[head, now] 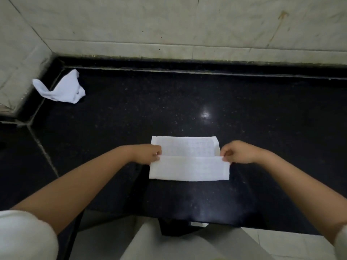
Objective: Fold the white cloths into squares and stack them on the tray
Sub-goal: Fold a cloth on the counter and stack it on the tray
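Black speckled stone ran the width of the counter [244, 102], backed by pale tiled wall [169, 25]; a glare of lamplight sat on it beyond the work. Near the front edge lay the white cloth [188, 160], its near flap turned up over the far half — a fold partway made. The left hand [148, 153] pinched the flap's left corner and the right hand [238, 152] pinched its right corner, both grasping cloth. It looked thin, light and limp, likely to sag if lifted by the middle; the corners seemed the proper hold, with the edges kept taut. I counted 2 cloths in all: this 1, and 1 crumpled cloth [62, 89] in the far left corner against the wall; no tray was in sight.
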